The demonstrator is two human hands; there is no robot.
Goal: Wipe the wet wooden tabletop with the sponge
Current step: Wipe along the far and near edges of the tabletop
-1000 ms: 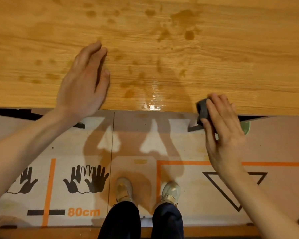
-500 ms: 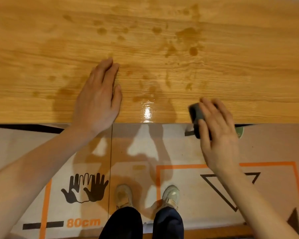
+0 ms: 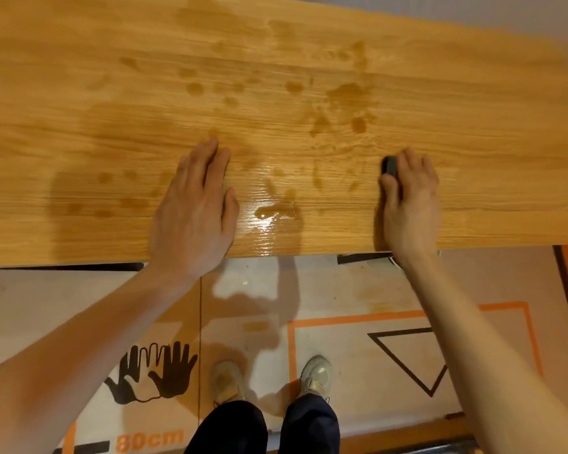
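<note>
Wiping, opening stage: right hand (image 3: 410,204), fingers curled over dark sponge (image 3: 391,166) on wet wooden tabletop (image 3: 79,93) right of the puddle (image 3: 276,213); left hand (image 3: 194,211) flat, fingers together; next move likely a leftward sweep through the droplets.

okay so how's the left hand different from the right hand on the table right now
The left hand lies flat with straight fingers and holds nothing; the right hand curls over a dark sponge and grips it. The left hand sits just left of the shiny puddle; the right hand is farther off, on its other side. Both rest on the wooden tabletop near its front edge.
</note>
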